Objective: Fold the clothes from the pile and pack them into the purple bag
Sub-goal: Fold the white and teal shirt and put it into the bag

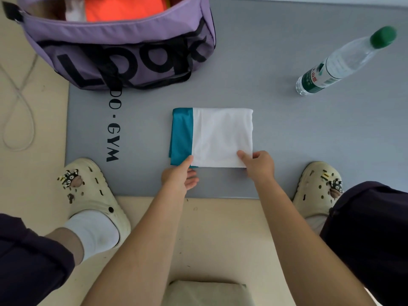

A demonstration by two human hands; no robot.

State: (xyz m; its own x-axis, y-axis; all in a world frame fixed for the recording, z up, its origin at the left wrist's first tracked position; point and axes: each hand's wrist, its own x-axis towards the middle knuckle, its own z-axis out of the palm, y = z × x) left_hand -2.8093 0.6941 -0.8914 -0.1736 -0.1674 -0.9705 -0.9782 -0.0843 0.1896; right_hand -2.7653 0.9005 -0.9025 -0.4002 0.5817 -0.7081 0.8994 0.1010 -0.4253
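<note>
A folded white and teal garment [218, 135] lies flat on the grey mat [287, 133], a neat rectangle with its teal band on the left. My left hand [180, 176] pinches its near left corner, thumb on top and fingers underneath. At the near right corner my right hand [258, 163] grips the white cloth, thumb lying on top. The purple bag [123, 43] stands open at the far left of the mat, with an orange garment [123, 7] and something white inside it.
A clear water bottle [344, 62] with a green cap stands at the far right on the mat. My two feet in cream clogs [92, 191] flank the mat's near edge. A thin cord [19, 102] loops on the beige floor at left.
</note>
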